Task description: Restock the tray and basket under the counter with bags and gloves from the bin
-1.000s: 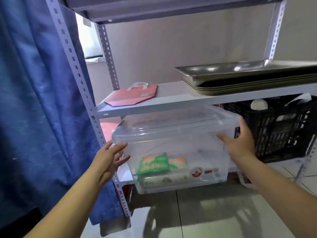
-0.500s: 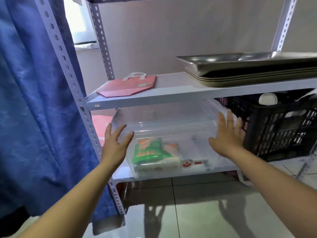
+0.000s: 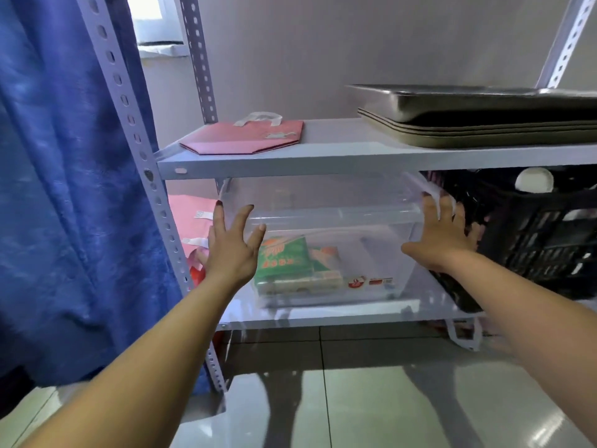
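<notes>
So we've got the clear plastic bin [image 3: 323, 240] sitting on the lower shelf [image 3: 323, 313] of the metal rack, tucked right under the upper shelf [image 3: 323, 156], with a black crate [image 3: 533, 240] just beside it on the right and some pink bags [image 3: 190, 218] squeezed in on its left. Our left hand [image 3: 231, 250] is flat against the bin's left front corner, fingers spread wide, nothing pinched. Our right hand [image 3: 444, 231] is doing the same at the right end, fingers fanned out and pressed on the wall up near the rim, in the narrow gap next to the crate. The bin's long axis runs left to right across us, so the two hands bracket it end to end, and both look about equally close to it. Inside we can see a green packet [image 3: 284, 260] and another pack beside it lying on the bottom toward the left front; can't really tell through the plastic whether those are the bags or the gloves. The bin lies straight ahead of both palms, so anything we do next probably goes along that front-to-back line. Stacked metal trays [image 3: 484, 121] sit on the shelf above, with a flat red bag [image 3: 245, 137] to their left.
</notes>
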Available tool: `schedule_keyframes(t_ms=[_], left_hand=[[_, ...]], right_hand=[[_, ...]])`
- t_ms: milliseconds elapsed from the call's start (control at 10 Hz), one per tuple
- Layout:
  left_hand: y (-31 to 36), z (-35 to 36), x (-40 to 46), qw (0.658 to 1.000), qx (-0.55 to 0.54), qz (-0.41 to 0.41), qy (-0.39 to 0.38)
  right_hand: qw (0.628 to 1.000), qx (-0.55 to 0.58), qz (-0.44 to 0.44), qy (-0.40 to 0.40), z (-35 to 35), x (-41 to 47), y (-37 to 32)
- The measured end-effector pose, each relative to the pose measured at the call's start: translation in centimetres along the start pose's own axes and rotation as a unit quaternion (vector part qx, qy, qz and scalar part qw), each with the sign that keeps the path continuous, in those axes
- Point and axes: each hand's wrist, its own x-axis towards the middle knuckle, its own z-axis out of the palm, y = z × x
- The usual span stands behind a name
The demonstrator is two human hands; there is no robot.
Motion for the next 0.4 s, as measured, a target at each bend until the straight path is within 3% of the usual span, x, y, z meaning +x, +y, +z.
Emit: schedule_keyframes(t_ms=[100, 200, 300, 400], left_hand=[[-0.3, -0.4, 0.3, 0.999, 0.026, -0.007, -0.028], [0.1, -2.4, -0.5, 0.982, 0.137, -0.033, -0.122], [1.4, -5.6, -1.7, 0.969, 0.175, -0.024, -0.173], [5.2, -10.6, -4.3, 0.955, 0.213, 0.055, -0.201]], right_hand=[[1.0, -0.026, 0.008, -0.015, -0.8, -0.8, 0.1], [0.997, -0.046, 0.026, -0.054, -2.5, -3.6, -0.3], [0.996, -0.005, 0.041, -0.085, -4.4, -7.7, -0.5], [0.994, -0.027, 0.011, -0.101, -8.6, -13.5, -0.7]])
